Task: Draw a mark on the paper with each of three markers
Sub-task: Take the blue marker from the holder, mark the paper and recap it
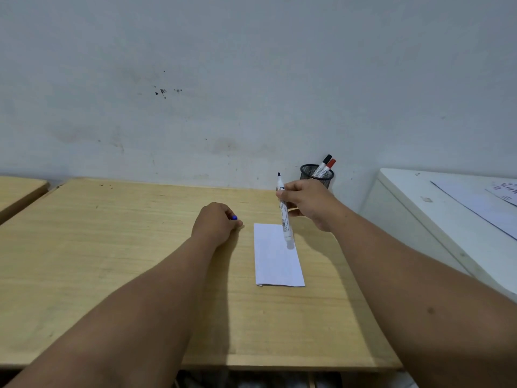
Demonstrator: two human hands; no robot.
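Note:
A white sheet of paper [277, 256] lies on the wooden table [126, 247], right of centre. My right hand [305, 201] grips an uncapped white marker [284, 217] above the paper's far end, dark tip pointing up and away. My left hand [216, 222] rests closed on the table just left of the paper, with a blue cap [234, 217] showing between its fingers. A black mesh pen holder [317, 175] stands at the table's back right by the wall. It holds a black-capped marker [323, 163] and a red-capped marker [328, 166].
A white cabinet [447, 219] with papers on top stands to the right of the table. Another wooden table [19, 191] edge shows at the far left. A grey wall runs right behind the table.

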